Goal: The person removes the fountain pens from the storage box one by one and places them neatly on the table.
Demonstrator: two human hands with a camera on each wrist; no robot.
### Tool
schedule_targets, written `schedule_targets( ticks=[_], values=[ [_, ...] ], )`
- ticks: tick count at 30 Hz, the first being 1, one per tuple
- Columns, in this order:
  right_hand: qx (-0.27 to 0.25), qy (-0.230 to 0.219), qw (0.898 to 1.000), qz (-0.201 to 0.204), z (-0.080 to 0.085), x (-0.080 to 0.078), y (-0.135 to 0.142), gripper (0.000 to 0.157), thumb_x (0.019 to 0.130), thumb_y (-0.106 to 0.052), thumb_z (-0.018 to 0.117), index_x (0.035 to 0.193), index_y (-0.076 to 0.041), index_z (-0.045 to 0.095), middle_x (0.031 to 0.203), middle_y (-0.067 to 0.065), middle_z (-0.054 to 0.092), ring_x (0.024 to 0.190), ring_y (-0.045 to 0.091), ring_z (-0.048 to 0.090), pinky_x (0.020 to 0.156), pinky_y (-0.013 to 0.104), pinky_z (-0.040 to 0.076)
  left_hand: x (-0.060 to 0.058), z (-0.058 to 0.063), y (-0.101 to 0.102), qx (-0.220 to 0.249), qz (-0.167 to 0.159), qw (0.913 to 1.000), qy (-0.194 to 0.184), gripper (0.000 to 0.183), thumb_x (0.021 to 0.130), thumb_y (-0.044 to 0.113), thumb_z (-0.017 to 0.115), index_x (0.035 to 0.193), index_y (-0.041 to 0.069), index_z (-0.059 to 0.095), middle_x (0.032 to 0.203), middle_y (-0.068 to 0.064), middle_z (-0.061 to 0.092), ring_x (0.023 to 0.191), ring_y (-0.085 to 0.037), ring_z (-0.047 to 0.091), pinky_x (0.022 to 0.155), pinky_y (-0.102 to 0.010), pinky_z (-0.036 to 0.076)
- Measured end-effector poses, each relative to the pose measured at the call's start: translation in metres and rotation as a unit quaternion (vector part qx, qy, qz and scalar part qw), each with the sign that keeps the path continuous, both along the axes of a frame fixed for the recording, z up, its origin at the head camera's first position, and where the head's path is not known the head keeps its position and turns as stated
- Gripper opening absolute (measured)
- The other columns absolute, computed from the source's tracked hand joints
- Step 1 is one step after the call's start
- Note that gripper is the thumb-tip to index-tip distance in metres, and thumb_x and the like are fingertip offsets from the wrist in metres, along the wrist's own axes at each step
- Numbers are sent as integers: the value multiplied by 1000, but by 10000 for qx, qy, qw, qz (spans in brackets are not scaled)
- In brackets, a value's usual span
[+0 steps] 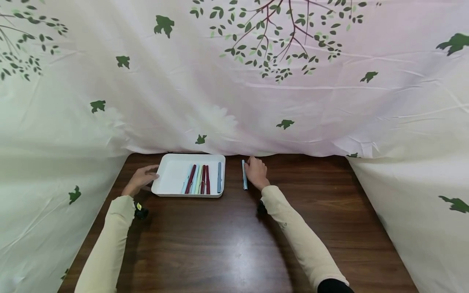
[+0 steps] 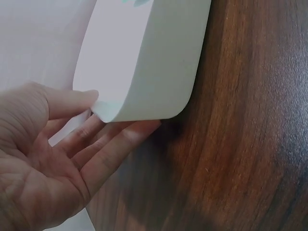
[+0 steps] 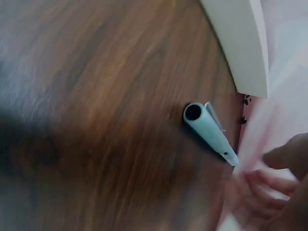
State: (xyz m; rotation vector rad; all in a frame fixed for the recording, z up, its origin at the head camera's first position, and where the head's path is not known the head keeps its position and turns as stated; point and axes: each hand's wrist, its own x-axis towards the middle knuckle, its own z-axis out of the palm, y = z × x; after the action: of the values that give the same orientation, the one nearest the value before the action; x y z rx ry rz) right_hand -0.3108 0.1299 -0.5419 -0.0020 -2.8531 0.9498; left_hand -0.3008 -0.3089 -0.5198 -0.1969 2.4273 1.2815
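A white tray (image 1: 170, 175) lies at the back of the table, left of the middle. My left hand (image 1: 143, 178) grips its left end; in the left wrist view the thumb lies over the rim and the fingers reach under the tray wall (image 2: 163, 62). Inside the tray lie several pens: dark red pens (image 1: 207, 180), light blue ones and a yellow-green one (image 1: 198, 180), with a blue-grey pen (image 1: 219, 178) apart near the right wall. A light blue pen (image 3: 209, 130) with a clip lies right of the tray. Beside its far end is my right hand (image 1: 256, 173), fingers partly bent, not around it.
Dark brown wooden table (image 1: 205, 244) lies under everything. A pale cloth (image 1: 234, 101) printed with leaves and birds hangs behind and at both sides, close to the table's back edge. Dark wrist devices (image 1: 141, 211) sit below both hands.
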Motion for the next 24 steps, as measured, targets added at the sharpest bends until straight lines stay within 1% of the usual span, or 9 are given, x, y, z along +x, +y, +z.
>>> schedule_targets(
  ticks=[4,6,8,11,14,18,20,21,24],
  values=[
    [-169,932,9944,460,4,-2,-9,14,104,-9,64,110,2,71,99,16,72,75,27,68,67,44,57,1,3,3,-17,18,10000,33,61,109,12,51,164,-1,27,159,-39,34,139,-54,46,91,-55,59],
    [-443,1094,9900,772,7,-4,-15,14,104,-8,63,113,2,70,103,15,72,81,26,68,70,42,58,1,3,4,-33,41,10000,67,60,109,11,51,164,-1,28,159,-39,34,138,-54,47,91,-55,59],
    [-780,1093,9853,1051,9,-4,-21,14,105,-6,62,114,2,68,104,15,70,83,26,69,70,38,58,0,3,6,-82,68,9999,121,59,109,10,51,163,-1,30,158,-39,36,137,-53,48,91,-54,59],
    [-1416,800,9777,1326,11,-4,-30,18,106,-4,60,119,6,64,104,17,68,83,31,70,67,37,60,-1,2,8,-155,125,9996,203,57,109,10,51,162,-1,33,157,-38,39,137,-51,50,93,-54,58],
    [-2073,412,9655,1519,12,-2,-39,24,107,-3,56,125,12,59,104,23,66,81,41,70,63,46,62,-4,2,9,-258,172,9992,266,57,108,9,50,161,-2,34,156,-37,41,137,-51,50,93,-52,58],
    [-2488,29,9532,1715,14,1,-51,27,107,-1,53,130,14,56,108,29,65,86,45,70,66,52,63,-7,1,9,-315,296,9989,190,58,108,10,49,162,-1,34,157,-36,41,137,-50,50,92,-52,57],
    [-2386,-166,9552,1741,15,3,-57,26,107,0,53,129,13,56,107,29,66,82,43,71,65,48,63,-6,2,10,-244,347,9990,106,58,108,11,49,162,-1,33,159,-35,38,136,-49,50,92,-52,57],
    [-2215,-286,9591,1741,16,4,-61,24,107,-1,54,127,12,58,105,28,68,80,40,72,64,45,63,-5,2,10,-200,368,9991,40,59,108,12,49,163,0,32,160,-35,37,136,-49,51,92,-52,57],
    [-1338,-621,9726,1799,21,9,-72,19,105,-4,61,120,8,61,96,22,70,70,30,71,60,34,60,2,3,8,-96,329,9994,-101,60,108,12,49,163,-3,29,160,-36,34,134,-50,51,90,-52,58]
  ],
)
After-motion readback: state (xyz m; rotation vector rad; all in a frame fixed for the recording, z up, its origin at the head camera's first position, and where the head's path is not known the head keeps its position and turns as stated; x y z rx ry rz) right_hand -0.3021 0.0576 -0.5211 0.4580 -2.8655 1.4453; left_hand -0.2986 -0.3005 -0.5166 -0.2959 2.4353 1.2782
